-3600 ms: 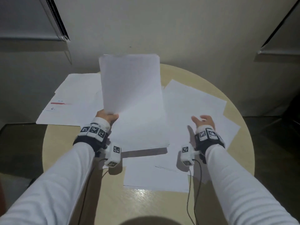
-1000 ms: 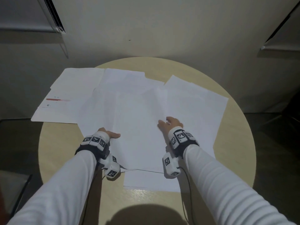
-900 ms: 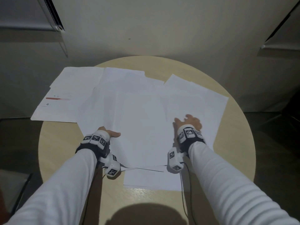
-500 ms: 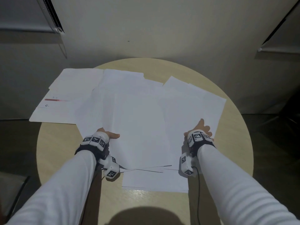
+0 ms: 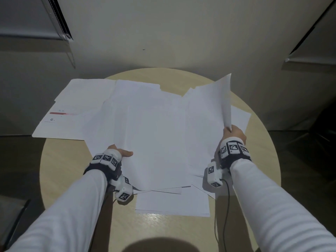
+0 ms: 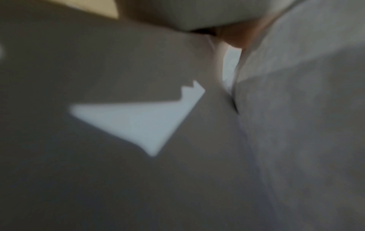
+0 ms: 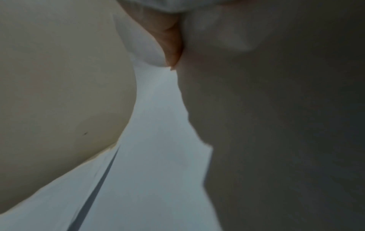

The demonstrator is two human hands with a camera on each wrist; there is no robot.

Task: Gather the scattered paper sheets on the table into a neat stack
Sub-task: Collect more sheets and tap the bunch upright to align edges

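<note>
Several white paper sheets lie overlapping on a round pale wooden table [image 5: 63,170]. My left hand [image 5: 121,152] holds the left edge of the large centre sheet [image 5: 156,142], thumb on top, the other fingers hidden under the paper. My right hand [image 5: 233,132] pinches the near edge of a right-hand sheet [image 5: 209,110] and holds it tilted up off the table. In the right wrist view a finger [image 7: 169,39] presses against that raised sheet [image 7: 276,109]. The left wrist view is blurred, showing a fingertip [image 6: 235,36] between paper surfaces.
A sheet with a red bar [image 5: 72,110] hangs over the table's left edge. Another sheet [image 5: 172,202] lies near the front edge, and one [image 5: 240,117] lies flat at the right. A wall [image 5: 163,42] stands close behind the table. Dark floor surrounds it.
My right hand has moved from the centre sheet to the right, taken a right-hand sheet by its edge and lifted it. The left hand has stayed on the centre sheet's left edge.
</note>
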